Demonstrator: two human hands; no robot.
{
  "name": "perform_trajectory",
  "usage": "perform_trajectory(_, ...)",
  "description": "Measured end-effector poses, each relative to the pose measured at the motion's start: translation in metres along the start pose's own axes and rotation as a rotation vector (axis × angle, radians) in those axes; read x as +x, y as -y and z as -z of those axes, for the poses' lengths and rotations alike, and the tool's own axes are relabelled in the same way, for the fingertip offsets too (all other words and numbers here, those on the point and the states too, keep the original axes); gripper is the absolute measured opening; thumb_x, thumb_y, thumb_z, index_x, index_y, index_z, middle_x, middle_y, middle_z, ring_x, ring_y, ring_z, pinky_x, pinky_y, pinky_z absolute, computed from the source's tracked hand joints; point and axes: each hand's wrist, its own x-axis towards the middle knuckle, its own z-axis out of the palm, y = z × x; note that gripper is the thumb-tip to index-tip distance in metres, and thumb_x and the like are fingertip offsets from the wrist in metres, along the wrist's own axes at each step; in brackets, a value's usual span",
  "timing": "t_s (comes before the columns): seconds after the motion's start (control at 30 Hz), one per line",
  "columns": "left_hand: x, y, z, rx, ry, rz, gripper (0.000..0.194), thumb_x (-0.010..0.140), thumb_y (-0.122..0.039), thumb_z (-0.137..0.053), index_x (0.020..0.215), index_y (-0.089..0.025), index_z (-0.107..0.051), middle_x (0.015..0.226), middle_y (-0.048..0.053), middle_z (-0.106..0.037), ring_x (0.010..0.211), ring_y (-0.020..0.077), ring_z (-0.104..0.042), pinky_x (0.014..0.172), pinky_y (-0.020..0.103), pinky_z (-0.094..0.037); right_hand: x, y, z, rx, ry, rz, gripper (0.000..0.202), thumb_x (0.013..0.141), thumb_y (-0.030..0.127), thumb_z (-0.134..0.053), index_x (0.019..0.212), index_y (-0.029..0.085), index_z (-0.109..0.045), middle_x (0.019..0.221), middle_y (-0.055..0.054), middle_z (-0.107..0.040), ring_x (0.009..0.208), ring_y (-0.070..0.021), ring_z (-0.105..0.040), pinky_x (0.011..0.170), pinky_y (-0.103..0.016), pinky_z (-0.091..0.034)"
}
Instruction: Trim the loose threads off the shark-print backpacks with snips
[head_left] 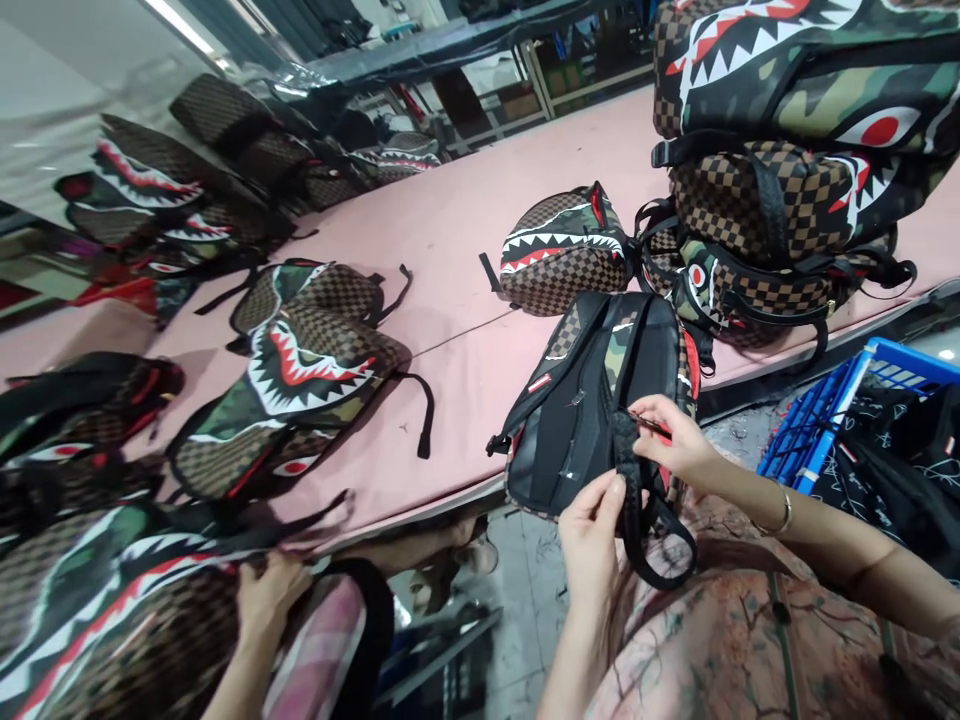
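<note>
A backpack [592,450] with a black padded back and brown checked and camouflage panels rests at the table's front edge, back side up. At its lower right, my left hand [592,525] is closed, pinching a black shoulder strap [628,460] between thumb and fingers. Just above, my right hand [675,440] is closed around a thin, dark, reddish tool [651,425], whose tip meets the strap; its exact kind is too small to tell. A loop of the black strap [671,575] hangs down over my lap.
Pink table [465,400] carries several shark-mouth backpacks [307,385]. More backpacks [780,200] are stacked at the right. A blue crate [817,430] holding black items stands at my right. On the left, a co-worker's hand [274,590] rests on another backpack [127,620].
</note>
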Motion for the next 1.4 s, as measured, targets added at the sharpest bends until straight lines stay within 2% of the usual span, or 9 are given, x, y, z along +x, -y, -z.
perform_trajectory(0.13, -0.001, -0.001, -0.001, -0.047, -0.036, -0.005, 0.032, 0.06, -0.036, -0.073, 0.084, -0.015, -0.071, 0.063, 0.002, -0.068, 0.05, 0.0132, -0.06, 0.053, 0.026, -0.05, -0.012, -0.002, 0.014, -0.394, -0.122, 0.309, 0.019, 0.086, 0.027, -0.045, 0.101, 0.02, -0.054, 0.093, -0.006, -0.06, 0.087, -0.0179, -0.055, 0.08, -0.033, -0.043)
perform_trajectory(0.27, -0.003, -0.003, -0.004, -0.064, -0.052, -0.013, 0.032, 0.06, -0.034, -0.073, 0.085, -0.016, -0.071, 0.071, 0.004, -0.07, 0.056, 0.0142, -0.062, 0.059, 0.027, -0.052, -0.019, -0.004, 0.024, -0.69, -0.023, 0.528, 0.022, 0.089, 0.028, -0.042, 0.099, 0.018, -0.059, 0.093, -0.009, -0.063, 0.087, -0.0203, -0.056, 0.08, -0.035, -0.042)
perform_trajectory(0.77, -0.005, -0.001, -0.004, 0.162, 0.004, -0.137, 0.027, 0.07, -0.036, -0.064, 0.086, -0.016, -0.07, 0.085, 0.005, -0.069, 0.075, 0.0162, -0.062, 0.072, 0.027, -0.049, -0.02, -0.003, 0.023, -0.596, 0.053, 0.588, 0.024, 0.09, 0.028, -0.039, 0.084, 0.017, -0.061, 0.079, -0.007, -0.064, 0.076, -0.0173, -0.057, 0.07, -0.031, -0.044)
perform_trajectory(0.83, -0.001, -0.004, 0.002, 0.184, 0.088, -0.122, 0.027, 0.07, -0.039, -0.063, 0.079, -0.015, -0.07, 0.075, 0.004, -0.068, 0.065, 0.0138, -0.06, 0.063, 0.024, -0.049, -0.023, -0.007, 0.027, -0.437, 0.014, 0.55, 0.016, 0.087, 0.026, -0.045, 0.088, 0.018, -0.06, 0.082, -0.006, -0.063, 0.079, -0.0171, -0.058, 0.071, -0.031, -0.045)
perform_trajectory(0.97, 0.014, -0.011, 0.034, 0.314, 0.54, 0.003, 0.041, 0.071, -0.05, -0.059, 0.061, -0.011, -0.066, 0.057, 0.005, -0.062, 0.053, 0.0133, -0.057, 0.054, 0.024, -0.046, -0.025, -0.032, 0.04, -0.178, -0.237, 0.249, 0.016, 0.083, 0.028, -0.052, 0.096, 0.02, -0.057, 0.088, -0.005, -0.061, 0.082, -0.0162, -0.058, 0.072, -0.029, -0.048)
perform_trajectory(1.03, 0.028, -0.011, 0.056, 0.362, 0.487, 0.008, 0.045, 0.074, -0.053, -0.053, 0.072, -0.01, -0.068, 0.064, 0.008, -0.065, 0.058, 0.0155, -0.06, 0.058, 0.026, -0.048, -0.02, -0.054, 0.048, -0.084, -0.295, 0.102, 0.023, 0.081, 0.033, -0.054, 0.099, 0.02, -0.056, 0.092, -0.006, -0.06, 0.084, -0.0165, -0.059, 0.076, -0.031, -0.048)
perform_trajectory(1.1, 0.051, -0.01, 0.08, 0.455, 0.252, -0.082, 0.045, 0.077, -0.052, -0.048, 0.085, -0.011, -0.066, 0.074, 0.009, -0.067, 0.067, 0.0176, -0.062, 0.064, 0.029, -0.05, -0.011, -0.08, 0.057, -0.009, -0.309, 0.023, 0.033, 0.076, 0.037, -0.059, 0.103, 0.019, -0.055, 0.099, -0.007, -0.06, 0.091, -0.0186, -0.058, 0.083, -0.034, -0.046)
perform_trajectory(1.23, 0.128, -0.014, 0.119, 0.839, -0.019, -0.343, 0.043, 0.077, -0.047, -0.048, 0.102, -0.013, -0.061, 0.102, 0.011, -0.064, 0.095, 0.0225, -0.059, 0.086, 0.035, -0.045, 0.011, -0.131, 0.072, 0.014, -0.403, -0.106, 0.042, 0.07, 0.046, -0.061, 0.098, 0.014, -0.06, 0.101, -0.011, -0.064, 0.097, -0.0235, -0.058, 0.093, -0.04, -0.041)
perform_trajectory(1.4, 0.229, -0.04, 0.125, 0.987, -0.188, -0.406, 0.047, 0.076, -0.042, -0.047, 0.108, -0.009, -0.057, 0.122, 0.018, -0.053, 0.119, 0.0281, -0.044, 0.1, 0.041, -0.033, 0.047, -0.153, 0.068, -0.008, -0.559, -0.238, 0.054, 0.062, 0.055, -0.061, 0.098, 0.015, -0.064, 0.105, -0.01, -0.065, 0.105, -0.0274, -0.055, 0.093, -0.038, -0.04)
